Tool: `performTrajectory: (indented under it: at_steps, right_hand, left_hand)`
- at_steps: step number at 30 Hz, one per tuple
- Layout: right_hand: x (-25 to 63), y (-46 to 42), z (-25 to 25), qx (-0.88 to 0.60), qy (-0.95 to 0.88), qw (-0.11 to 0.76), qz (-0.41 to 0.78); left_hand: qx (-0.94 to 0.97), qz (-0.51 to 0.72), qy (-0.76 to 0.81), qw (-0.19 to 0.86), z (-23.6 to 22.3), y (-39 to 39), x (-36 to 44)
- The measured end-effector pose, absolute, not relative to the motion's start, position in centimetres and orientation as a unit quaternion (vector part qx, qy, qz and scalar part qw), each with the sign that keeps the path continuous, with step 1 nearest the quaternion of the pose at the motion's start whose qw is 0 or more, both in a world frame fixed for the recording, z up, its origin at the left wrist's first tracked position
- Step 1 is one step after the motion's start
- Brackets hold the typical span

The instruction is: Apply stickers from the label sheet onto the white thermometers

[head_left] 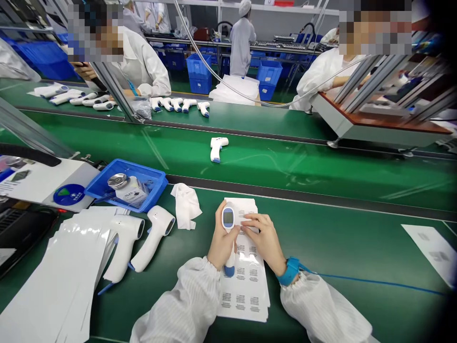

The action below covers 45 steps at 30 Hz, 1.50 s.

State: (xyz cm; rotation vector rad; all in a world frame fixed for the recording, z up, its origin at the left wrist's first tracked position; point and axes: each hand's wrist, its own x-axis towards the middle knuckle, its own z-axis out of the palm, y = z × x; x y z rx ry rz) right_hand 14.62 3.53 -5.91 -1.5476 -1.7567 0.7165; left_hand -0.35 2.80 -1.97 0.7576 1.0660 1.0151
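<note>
My left hand (pixel 222 243) is wrapped round a white infrared thermometer (pixel 230 259), its small grey screen facing up and its blue-tipped handle towards me. Beneath it lies a stack of label sheets (pixel 246 297) printed with rows of small dark text. My right hand (pixel 264 238) reaches over the upper part of the sheets, fingers stretched out and slightly apart, their tips close to the thermometer's side and my left thumb. No held thing shows in it. A blue wrist strap (pixel 290 270) with a cord circles my right wrist.
Two more thermometers (pixel 153 240) lie left, beside white sheets (pixel 60 276) and a blue tray (pixel 152 200). A crumpled white cloth (pixel 186 206) is near the tray. One thermometer (pixel 216 150) rests on the green conveyor belt (pixel 271 166). Co-workers sit across it.
</note>
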Motion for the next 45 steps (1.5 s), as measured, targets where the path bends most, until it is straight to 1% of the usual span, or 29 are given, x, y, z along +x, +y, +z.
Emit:
performTrajectory:
  at_steps: [4,6,9,10,12,14,16,18,20,25,34,45]
  right_hand:
    - [14.3,4.3,-5.4,-0.607,-0.674,0.322,0.273]
    - [14.2,4.1,-4.6,-0.601,-0.698,0.306,0.241]
    - [14.4,3.0,-2.8,-0.523,-0.776,0.286,0.205]
    - [14.6,2.4,-2.0,-0.483,-0.801,0.275,0.223]
    - [15.0,1.5,-0.4,-0.422,-0.816,0.244,0.312]
    - [15.3,1.3,1.1,-0.41,-0.787,0.232,0.398]
    - [15.3,2.0,2.2,-0.441,-0.755,0.264,0.407]
    - [15.1,3.4,2.8,-0.478,-0.738,0.308,0.363]
    - [14.8,5.0,3.0,-0.491,-0.725,0.328,0.353]
    - [14.1,7.5,2.7,-0.478,-0.7,0.332,0.414]
    - [13.5,7.9,2.6,-0.492,-0.673,0.344,0.431]
    - [13.2,7.8,2.4,-0.499,-0.667,0.349,0.43]
  left_hand:
    - [0.356,0.454,0.474,0.665,-2.3,2.7,-0.2]
    - [0.368,0.454,0.48,0.654,-2.4,2.6,-0.2]
    - [0.382,0.45,0.494,0.638,-2.5,2.6,0.0]
    - [0.39,0.452,0.498,0.629,-2.5,2.6,0.1]
    - [0.414,0.461,0.499,0.607,-2.5,2.6,0.1]
    - [0.437,0.468,0.488,0.594,-2.6,2.6,0.1]
    - [0.444,0.471,0.47,0.601,-2.7,2.6,0.1]
    - [0.44,0.479,0.457,0.606,-2.7,2.6,0.1]
    - [0.428,0.476,0.459,0.616,-2.6,2.6,0.1]
    - [0.384,0.423,0.484,0.663,-2.0,2.6,0.1]
    - [0.401,0.435,0.482,0.647,-2.1,2.6,0.2]
    - [0.413,0.439,0.458,0.654,-2.8,2.5,-0.2]
